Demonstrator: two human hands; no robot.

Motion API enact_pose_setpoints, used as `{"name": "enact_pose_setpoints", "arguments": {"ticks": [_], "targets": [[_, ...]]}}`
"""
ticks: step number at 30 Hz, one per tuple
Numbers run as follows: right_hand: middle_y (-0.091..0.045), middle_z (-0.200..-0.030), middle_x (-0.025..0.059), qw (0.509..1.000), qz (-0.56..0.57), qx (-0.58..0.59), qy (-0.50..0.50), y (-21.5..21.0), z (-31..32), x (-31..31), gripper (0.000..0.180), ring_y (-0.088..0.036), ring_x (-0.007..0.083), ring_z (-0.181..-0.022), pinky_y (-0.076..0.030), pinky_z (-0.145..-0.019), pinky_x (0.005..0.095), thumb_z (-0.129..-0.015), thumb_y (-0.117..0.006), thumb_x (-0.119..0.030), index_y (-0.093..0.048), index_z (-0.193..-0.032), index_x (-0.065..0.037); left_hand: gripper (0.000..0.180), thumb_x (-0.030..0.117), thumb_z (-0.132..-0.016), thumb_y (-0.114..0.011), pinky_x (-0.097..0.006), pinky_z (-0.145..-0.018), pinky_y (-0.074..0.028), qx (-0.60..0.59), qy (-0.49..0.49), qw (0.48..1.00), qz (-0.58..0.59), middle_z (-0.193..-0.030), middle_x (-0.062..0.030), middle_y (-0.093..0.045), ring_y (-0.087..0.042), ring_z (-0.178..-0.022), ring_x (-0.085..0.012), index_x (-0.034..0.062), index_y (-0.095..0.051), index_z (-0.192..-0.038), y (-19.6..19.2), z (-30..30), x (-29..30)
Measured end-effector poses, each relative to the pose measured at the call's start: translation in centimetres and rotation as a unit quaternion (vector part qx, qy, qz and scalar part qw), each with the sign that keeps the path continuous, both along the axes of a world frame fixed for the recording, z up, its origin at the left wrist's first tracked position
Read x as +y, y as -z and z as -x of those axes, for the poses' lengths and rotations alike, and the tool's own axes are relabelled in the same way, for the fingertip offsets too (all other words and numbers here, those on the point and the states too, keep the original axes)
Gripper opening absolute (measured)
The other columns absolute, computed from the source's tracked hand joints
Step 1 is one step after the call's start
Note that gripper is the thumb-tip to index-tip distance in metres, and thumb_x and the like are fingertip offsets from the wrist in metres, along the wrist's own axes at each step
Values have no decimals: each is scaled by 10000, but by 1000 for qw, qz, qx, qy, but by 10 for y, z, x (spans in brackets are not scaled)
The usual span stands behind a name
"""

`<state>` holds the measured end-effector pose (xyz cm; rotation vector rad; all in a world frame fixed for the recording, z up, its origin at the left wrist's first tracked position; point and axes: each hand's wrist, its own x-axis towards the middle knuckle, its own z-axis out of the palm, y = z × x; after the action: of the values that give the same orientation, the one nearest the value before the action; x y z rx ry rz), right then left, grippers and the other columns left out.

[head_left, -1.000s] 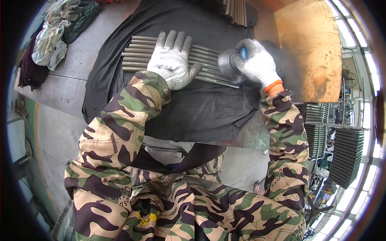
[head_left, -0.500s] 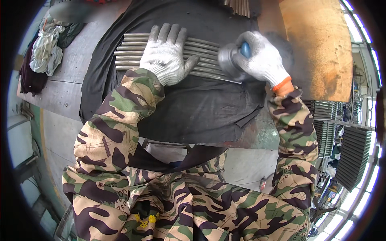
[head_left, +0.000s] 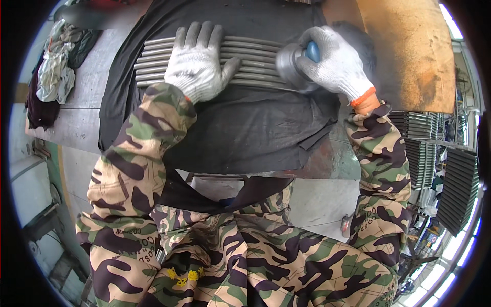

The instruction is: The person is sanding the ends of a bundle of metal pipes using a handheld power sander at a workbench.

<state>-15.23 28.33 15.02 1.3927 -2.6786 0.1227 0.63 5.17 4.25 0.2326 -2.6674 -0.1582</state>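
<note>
My gloved left hand lies flat across a row of several grey metal rods, its fingers stretched toward the far side. The rods rest side by side on a black cloth. Over their right ends, my gloved right hand is closed on a tool with a blue rounded handle and a round grey metal-looking body. That body is smeared by motion, so its kind is unclear. It hides the right ends of some rods.
A worn tan board lies on the right. Crumpled clothes hang at the table's left edge. More metal rods show at the far edge. Racks of dark bars stand at lower right. The table's near edge faces my lap.
The view has shifted, so the rods and my left hand sit higher and further left. Against the rods, my left hand keeps its place. The round tool remains over the rods' right ends.
</note>
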Motion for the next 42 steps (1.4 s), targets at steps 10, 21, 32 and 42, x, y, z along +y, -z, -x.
{"name": "enact_pose_setpoints", "arguments": {"ticks": [10,21,32,42], "targets": [[-705,-1130,142,998,9,35,-57,6,4,-29,366,-698,368,-1088,-576,-947,463,-880,-716,-391,-716,-1140,-133,717,480,-998,-627,-570,-1219,-325,7,13,1000,10,-1475,-256,-569,-490,-1401,-432,-69,-549,-1453,5,-4,-1],[-687,-1062,128,994,28,7,-107,14,-23,-23,281,-690,360,-1052,-571,-934,465,-875,-732,-353,-701,-1071,-154,664,440,-954,-681,-545,-1185,-358,39,-11,999,-16,-1370,-209,-619,-545,-1304,-390,-39,-584,-1403,12,15,-5],[-708,-1086,130,996,40,-14,-80,23,-26,-33,331,-694,360,-1056,-576,-934,469,-867,-735,-399,-731,-1088,-152,740,511,-994,-634,-519,-1268,-293,-36,-55,998,-13,-1538,-236,-542,-435,-1490,-415,-28,-537,-1491,11,-28,-54],[-710,-1058,120,993,60,-7,-100,24,-52,-75,286,-692,359,-1052,-575,-936,464,-858,-752,-363,-731,-1065,-166,647,431,-1014,-624,-531,-1220,-334,0,-78,997,-15,-1502,-211,-583,-503,-1422,-394,-36,-576,-1459,16,-8,-48]]}}
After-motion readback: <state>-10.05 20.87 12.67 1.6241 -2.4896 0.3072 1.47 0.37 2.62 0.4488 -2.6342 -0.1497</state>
